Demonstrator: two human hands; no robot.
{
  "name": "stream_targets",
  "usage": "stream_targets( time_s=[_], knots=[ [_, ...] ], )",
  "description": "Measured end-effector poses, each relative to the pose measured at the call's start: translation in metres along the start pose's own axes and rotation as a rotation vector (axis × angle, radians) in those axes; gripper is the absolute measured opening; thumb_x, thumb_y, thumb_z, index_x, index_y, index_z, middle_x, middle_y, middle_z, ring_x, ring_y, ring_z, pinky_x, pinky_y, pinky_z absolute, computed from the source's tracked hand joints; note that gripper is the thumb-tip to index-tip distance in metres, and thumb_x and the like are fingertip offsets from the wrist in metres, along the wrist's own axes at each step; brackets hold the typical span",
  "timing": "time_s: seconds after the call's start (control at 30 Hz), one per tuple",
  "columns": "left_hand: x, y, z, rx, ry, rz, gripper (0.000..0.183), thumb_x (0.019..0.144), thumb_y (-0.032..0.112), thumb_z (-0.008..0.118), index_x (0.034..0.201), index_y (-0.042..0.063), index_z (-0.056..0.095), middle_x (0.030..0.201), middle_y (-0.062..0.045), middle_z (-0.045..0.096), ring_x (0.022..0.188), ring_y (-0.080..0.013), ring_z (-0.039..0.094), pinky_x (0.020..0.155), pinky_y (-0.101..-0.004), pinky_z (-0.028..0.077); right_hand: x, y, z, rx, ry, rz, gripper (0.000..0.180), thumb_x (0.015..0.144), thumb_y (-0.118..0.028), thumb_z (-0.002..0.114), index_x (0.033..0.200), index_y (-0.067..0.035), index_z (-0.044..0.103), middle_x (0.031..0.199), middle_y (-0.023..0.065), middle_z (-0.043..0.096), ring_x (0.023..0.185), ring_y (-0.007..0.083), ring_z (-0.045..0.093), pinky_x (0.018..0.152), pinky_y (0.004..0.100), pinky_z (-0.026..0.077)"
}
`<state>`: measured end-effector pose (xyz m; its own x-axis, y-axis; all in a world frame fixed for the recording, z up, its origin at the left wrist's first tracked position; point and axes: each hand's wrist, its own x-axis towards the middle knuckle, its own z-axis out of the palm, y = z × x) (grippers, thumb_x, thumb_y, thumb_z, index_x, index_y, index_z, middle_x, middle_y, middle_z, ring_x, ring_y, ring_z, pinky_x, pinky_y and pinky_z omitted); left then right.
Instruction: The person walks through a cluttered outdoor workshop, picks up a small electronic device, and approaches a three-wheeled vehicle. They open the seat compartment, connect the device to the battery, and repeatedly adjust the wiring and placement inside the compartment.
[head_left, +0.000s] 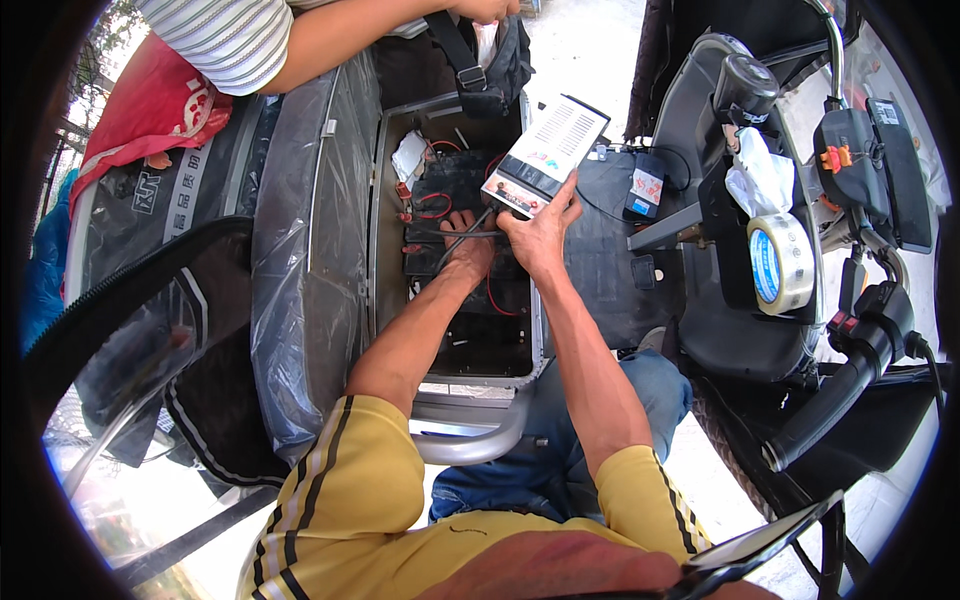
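My right hand (541, 232) grips the lower end of a white, vented metal electrical device (556, 139), which is tilted over the right rim of an open battery box (534, 330). Dark cables (480, 234) run from the device's near end and loop over my left hand (469, 244). That hand reaches down onto the black batteries (457, 176), fingers bent among the wires; whether it pinches anything is hidden. Thin red wires (491, 289) link the batteries. A crumpled white wrapper (409, 159) lies at the box's left side.
The raised, plastic-wrapped seat (300, 247) stands left of the box. A black bag (491, 79) rests at its far edge, near another person's arm (352, 45). Rightward are a small black adapter (646, 184), a tape roll (780, 262) and the handlebar grip (810, 412).
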<state>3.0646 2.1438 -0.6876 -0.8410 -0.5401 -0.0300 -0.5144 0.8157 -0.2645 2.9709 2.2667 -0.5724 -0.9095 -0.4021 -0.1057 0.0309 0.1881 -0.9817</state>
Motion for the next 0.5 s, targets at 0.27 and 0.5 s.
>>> stream_targets(
  time_s=[0.27,0.5],
  knots=[
    [0.0054,-0.0018,0.0079,-0.015,-0.02,-0.011,0.042,0.088,0.039,0.064,0.119,0.01,0.067,0.121,-0.019,0.053,0.111,-0.0393,0.049,0.087,-0.053,0.036,-0.001,-0.0013,-0.0006,0.04,-0.008,-0.007,0.129,0.067,-0.01,0.081,0.162,-0.004,-0.007,0.149,0.0323,0.017,0.133,0.0448,0.04,0.113,0.041,0.041],
    [0.0047,-0.0004,0.0049,0.008,-0.041,-0.002,0.043,0.085,0.038,0.067,0.118,0.01,0.067,0.12,-0.018,0.054,0.109,-0.0375,0.05,0.084,-0.052,0.036,-0.0008,-0.0007,-0.0005,0.013,0.0,-0.01,0.129,0.067,-0.009,0.08,0.162,-0.003,-0.007,0.148,0.0326,0.017,0.134,0.0457,0.037,0.114,0.0411,0.04]
  ],
)
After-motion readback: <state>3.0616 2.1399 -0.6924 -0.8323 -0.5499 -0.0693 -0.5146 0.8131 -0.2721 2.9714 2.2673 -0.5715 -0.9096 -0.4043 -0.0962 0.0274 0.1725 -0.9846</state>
